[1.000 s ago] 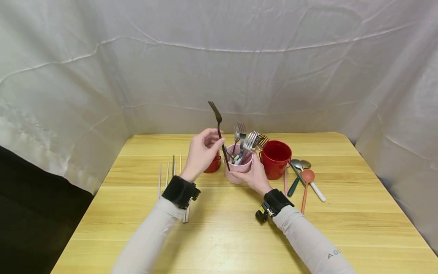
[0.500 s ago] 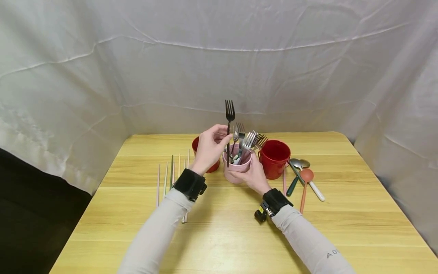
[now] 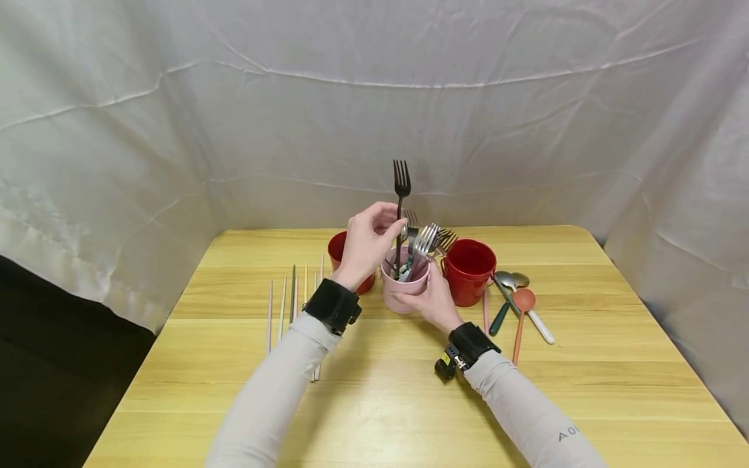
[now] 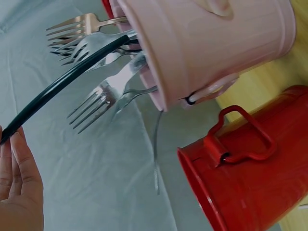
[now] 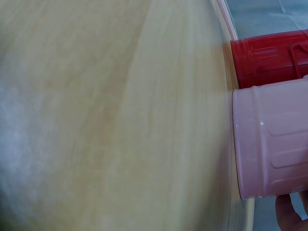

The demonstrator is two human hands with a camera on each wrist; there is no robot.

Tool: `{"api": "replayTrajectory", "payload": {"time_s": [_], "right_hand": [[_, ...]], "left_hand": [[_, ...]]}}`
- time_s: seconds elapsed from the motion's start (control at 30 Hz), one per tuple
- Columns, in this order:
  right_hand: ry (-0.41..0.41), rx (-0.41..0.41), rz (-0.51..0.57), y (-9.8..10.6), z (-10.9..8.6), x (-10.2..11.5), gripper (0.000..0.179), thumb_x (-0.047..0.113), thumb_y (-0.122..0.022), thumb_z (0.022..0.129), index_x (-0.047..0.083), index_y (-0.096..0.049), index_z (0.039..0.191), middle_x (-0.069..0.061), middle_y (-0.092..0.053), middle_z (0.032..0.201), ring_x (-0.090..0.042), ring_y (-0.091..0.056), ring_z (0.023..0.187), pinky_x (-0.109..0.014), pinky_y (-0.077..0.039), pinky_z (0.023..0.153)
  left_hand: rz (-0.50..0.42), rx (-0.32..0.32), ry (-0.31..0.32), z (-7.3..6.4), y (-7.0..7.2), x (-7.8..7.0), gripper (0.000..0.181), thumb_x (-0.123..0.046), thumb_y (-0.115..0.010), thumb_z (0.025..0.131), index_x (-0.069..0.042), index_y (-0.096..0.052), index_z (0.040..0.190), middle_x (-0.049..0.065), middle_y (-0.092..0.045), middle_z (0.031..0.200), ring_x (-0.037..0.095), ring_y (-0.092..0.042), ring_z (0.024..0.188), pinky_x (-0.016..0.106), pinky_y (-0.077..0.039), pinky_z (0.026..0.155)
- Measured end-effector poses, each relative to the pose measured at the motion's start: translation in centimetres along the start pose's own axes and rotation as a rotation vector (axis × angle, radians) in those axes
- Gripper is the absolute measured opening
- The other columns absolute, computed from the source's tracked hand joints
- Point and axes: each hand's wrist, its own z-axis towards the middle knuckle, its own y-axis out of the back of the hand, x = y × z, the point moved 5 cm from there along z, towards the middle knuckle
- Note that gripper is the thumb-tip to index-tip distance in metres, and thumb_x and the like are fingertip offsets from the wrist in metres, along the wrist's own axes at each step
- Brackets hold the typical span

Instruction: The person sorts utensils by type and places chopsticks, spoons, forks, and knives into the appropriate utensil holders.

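Chopsticks [image 3: 292,292]: a loose group, lying on the tabletop [image 3: 374,403], well apart from the fork work.

Left red cup [image 3: 336,246]: standing behind the left wrist, partly hidden.

Left hand [image 3: 368,244]: thumb and fingertips together, pinching the black fork partway along its handle.

Black fork [image 3: 402,187]: standing nearly upright, tines up, above the pink cup [image 4: 211,43]; its handle end is showing at the cup's mouth, though how deep it is reaching cannot be told. The step in hand seems to be seating it handle-first. Good practice: keeping the handle steep, aiming for the gap on the left of the mouth, and sliding it down inside the wall rather than across its neighbours.

Forks [image 3: 426,240]: several, heads leaning out of the pink cup, mostly rightward; the new handle is likely to catch on them if forced.

Right hand [image 3: 430,300]: curled against the pink cup's side, gripping it. Holding this steady is probably worth continuing until the fork is resting freely, since top weight could be tipping the cup.

Right red cup [image 3: 470,286]: standing just beside the right hand.

Spoons [image 3: 525,299]: lying farther right, some crossing.
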Motion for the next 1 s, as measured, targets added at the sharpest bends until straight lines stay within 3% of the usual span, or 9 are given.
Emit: {"api": "replayTrajectory", "payload": {"time_s": [0.27, 0.47, 0.8, 1.0], "right_hand": [[-0.02, 0.013, -0.013, -0.1, 0.0, 0.0, 0.091, 0.02, -0.092, 0.073, 0.01, -0.039, 0.145, -0.017, -0.059, 0.141, -0.033, -0.059, 0.128, -0.049, -0.045, 0.113], [-0.023, 0.018, -0.01, -0.3, 0.0, 0.1, 0.092, 0.019, -0.092, 0.072, 0.008, -0.038, 0.146, -0.017, -0.058, 0.143, -0.033, -0.057, 0.131, -0.05, -0.043, 0.115], [-0.129, 0.034, -0.062, -0.3, -0.2, 0.2, 0.085, 0.03, -0.092, 0.072, -0.001, -0.046, 0.136, -0.023, -0.061, 0.135, -0.034, -0.06, 0.125, -0.048, -0.047, 0.111], [-0.162, 0.04, -0.064, -0.1, -0.4, 0.3, 0.086, 0.031, -0.091, 0.073, -0.002, -0.043, 0.137, -0.024, -0.059, 0.136, -0.034, -0.059, 0.127, -0.048, -0.046, 0.112]], "left_hand": [[0.091, 0.058, 0.037, -0.5, -1.1, 1.6, 0.023, -0.012, -0.07, 0.094, 0.0, -0.068, 0.113, 0.014, -0.075, 0.104, 0.025, -0.075, 0.09, 0.034, -0.061, 0.084], [0.15, 0.105, 0.093, -1.8, -0.9, 3.4, 0.024, -0.012, -0.069, 0.095, -0.003, -0.067, 0.117, 0.012, -0.075, 0.105, 0.026, -0.076, 0.093, 0.036, -0.062, 0.085], [0.191, 0.063, 0.08, -4.2, 2.1, 5.1, 0.016, -0.006, -0.065, 0.095, -0.001, -0.069, 0.109, 0.014, -0.074, 0.1, 0.025, -0.072, 0.085, 0.038, -0.06, 0.083], [0.222, 0.095, 0.171, -6.8, 4.8, 6.9, 0.016, -0.007, -0.061, 0.099, 0.0, -0.068, 0.111, 0.017, -0.073, 0.105, 0.029, -0.072, 0.091, 0.042, -0.06, 0.086]]}}
